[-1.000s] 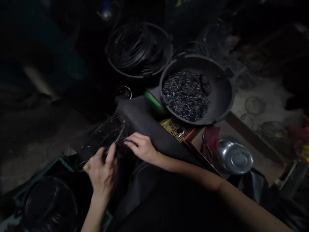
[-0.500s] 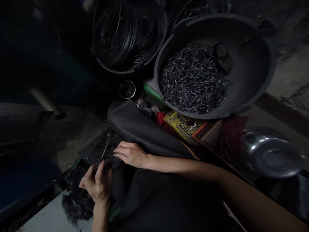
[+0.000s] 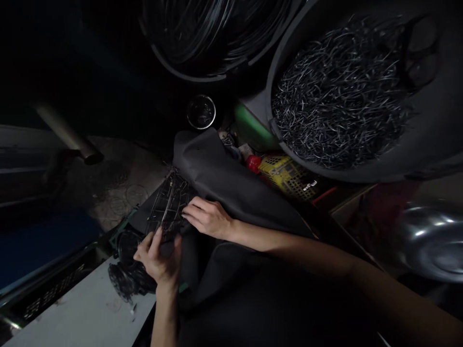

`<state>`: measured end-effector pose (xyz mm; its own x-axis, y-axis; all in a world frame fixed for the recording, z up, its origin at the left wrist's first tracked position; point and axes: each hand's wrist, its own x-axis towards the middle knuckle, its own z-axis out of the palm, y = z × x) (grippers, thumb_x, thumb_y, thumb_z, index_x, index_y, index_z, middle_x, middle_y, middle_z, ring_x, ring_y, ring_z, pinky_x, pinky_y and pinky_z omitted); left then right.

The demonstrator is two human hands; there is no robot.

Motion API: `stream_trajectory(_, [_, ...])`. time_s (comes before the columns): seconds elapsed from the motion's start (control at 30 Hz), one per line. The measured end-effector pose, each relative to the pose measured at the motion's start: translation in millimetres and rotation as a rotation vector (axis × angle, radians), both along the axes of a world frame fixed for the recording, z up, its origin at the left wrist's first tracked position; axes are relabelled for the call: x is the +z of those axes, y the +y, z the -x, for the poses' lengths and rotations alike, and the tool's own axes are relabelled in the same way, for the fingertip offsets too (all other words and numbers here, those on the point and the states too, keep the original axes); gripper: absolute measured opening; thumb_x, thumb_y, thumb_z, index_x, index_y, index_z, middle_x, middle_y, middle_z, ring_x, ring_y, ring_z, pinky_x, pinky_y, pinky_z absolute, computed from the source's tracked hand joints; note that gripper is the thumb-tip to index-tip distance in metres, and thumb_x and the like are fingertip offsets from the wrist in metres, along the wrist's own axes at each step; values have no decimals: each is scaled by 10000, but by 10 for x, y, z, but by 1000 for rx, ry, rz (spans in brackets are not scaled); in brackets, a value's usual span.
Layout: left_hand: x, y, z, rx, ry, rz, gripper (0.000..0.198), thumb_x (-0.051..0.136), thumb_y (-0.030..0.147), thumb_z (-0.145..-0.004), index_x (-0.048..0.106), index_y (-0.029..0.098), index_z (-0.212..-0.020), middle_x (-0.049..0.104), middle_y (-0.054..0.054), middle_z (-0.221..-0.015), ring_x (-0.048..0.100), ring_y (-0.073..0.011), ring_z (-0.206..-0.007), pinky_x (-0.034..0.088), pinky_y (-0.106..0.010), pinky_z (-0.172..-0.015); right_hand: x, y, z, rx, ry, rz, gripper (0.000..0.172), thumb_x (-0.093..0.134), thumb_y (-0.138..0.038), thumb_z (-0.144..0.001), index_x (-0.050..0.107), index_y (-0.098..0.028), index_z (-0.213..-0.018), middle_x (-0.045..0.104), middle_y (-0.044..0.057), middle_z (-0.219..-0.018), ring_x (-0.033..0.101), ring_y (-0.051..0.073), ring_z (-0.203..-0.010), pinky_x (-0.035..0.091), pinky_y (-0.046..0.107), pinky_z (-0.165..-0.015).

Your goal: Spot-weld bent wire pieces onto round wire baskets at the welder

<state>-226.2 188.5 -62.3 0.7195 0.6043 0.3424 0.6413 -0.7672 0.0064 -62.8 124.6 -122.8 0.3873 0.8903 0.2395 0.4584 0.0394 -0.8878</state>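
Observation:
A dark wire frame [image 3: 167, 202], looking like a small cage of crossed wires, lies over the dark apron on my lap. At its near end, my left hand [image 3: 159, 258] has bent fingers on the wires, with the thumb apart on the other side. My right hand [image 3: 208, 219] pinches the frame's right edge with curled fingers; the fingertips are partly hidden. Black coiled bundles [image 3: 130, 277], seemingly wire, rest on a pale board just left of my left hand. The dark apron [image 3: 246, 188] covers my knee beyond the right hand.
A large pan [image 3: 278, 127] holds a heap of short wire pieces [image 3: 336, 101]. Another basin contains coiled wire [image 3: 202, 33]. Between them and my knee are a small round dish [image 3: 201, 112] and a yellow basket [image 3: 287, 173]. A shiny metal bowl [image 3: 434, 241] is at right, a bar [image 3: 68, 132] at left.
The view has shifted closer, so the pan and basin appear larger and higher. Both hands stay at the wire frame, which shows more plainly now; the left hand's fingers look less blurred.

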Motion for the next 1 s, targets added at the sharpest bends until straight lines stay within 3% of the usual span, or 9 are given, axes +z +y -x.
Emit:
stream_trajectory(0.2, [-69, 120, 92, 71, -216, 211, 624, 792, 228, -581, 432, 189, -1089, 553, -52, -980, 603, -206, -886, 495, -380, -808, 89, 51, -48, 39, -56, -38, 244, 429, -268, -973, 641, -168, -905, 609, 44, -851, 587, 120, -784, 511, 224, -679])
stream_trajectory(0.37, [-121, 180, 172, 79, -223, 261, 644, 800, 254, -558, 421, 184, -1074, 565, -64, -975, 607, -221, -885, 508, -388, -788, 115, 63, -17, 54, -136, -9, 273, 412, -293, -981, 640, -177, -887, 607, 46, -836, 584, 133, -790, 503, 243, -661])
stream_trajectory(0.5, [-159, 188, 181, 52, -239, 252, 617, 807, 284, -568, 440, 175, -1052, 576, -82, -938, 601, -246, -860, 502, -427, -781, 93, 90, -90, -3, -154, 140, 275, 404, -298, -984, 644, -184, -917, 618, 46, -884, 589, 134, -832, 502, 237, -698])
stream_trajectory(0.63, [-218, 204, 195, -52, -332, 239, 727, 853, 262, -510, 453, 187, -1112, 580, -71, -934, 603, -261, -848, 514, -431, -728, 76, 31, -233, -70, -106, 291, 218, 435, -249, -971, 640, -178, -986, 621, 57, -954, 598, 142, -858, 509, 241, -731])
stream_trajectory(0.73, [-164, 194, 150, -26, -351, 240, 691, 846, 283, -529, 496, 195, -1119, 589, -58, -957, 601, -260, -878, 516, -446, -765, 159, -102, -255, -35, -54, 137, 192, 472, -261, -956, 649, -194, -988, 634, 48, -940, 612, 138, -863, 516, 237, -766])
stream_trajectory(0.83, [-21, 154, 70, 18, -327, 296, 582, 790, 295, -629, 518, 165, -1126, 601, -66, -1001, 598, -236, -917, 508, -404, -808, 298, -298, -253, -136, 59, -17, 239, 441, -257, -965, 662, -173, -934, 652, 58, -930, 624, 126, -879, 510, 231, -843])
stream_trajectory(0.9, [45, 164, 21, 14, -306, 366, 545, 743, 289, -691, 508, 166, -1167, 598, -74, -1048, 591, -215, -955, 505, -344, -796, 346, -431, -298, -157, 112, -21, 213, 462, -244, -952, 662, -171, -946, 670, 51, -916, 641, 131, -861, 519, 246, -840])
stream_trajectory(1.0, [59, 279, 10, 45, -300, 480, 554, 697, 275, -732, 472, 184, -1231, 578, -74, -1086, 583, -190, -970, 498, -296, -780, 323, -555, -442, -203, 196, 145, 221, 536, -318, -912, 640, -186, -1056, 686, 42, -884, 673, 148, -744, 558, 271, -726])
